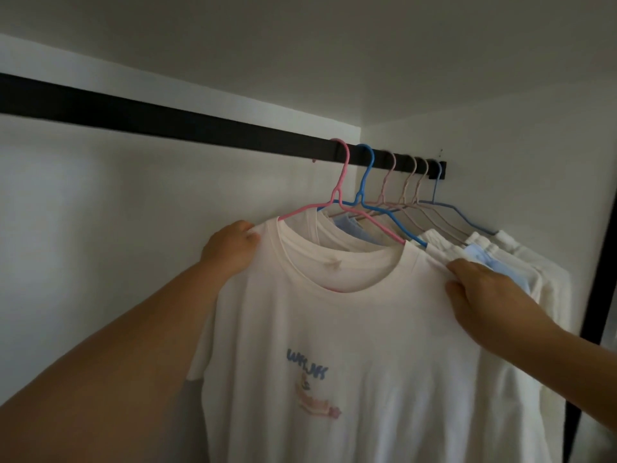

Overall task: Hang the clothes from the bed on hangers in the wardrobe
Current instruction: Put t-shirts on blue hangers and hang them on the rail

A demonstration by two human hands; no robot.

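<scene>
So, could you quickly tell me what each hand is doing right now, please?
Left hand: grips the left shoulder of the white printed T-shirt.
Right hand: pinches the T-shirt's right shoulder, thumb underneath.

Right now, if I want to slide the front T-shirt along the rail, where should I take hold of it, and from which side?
Probably not by the cloth. Grip the pink hanger at its neck, just under the hook, coming from the left, where the rail is bare. The blue hanger crowds the right side. The T-shirt hangs on it, both hands at its shoulders.
</scene>
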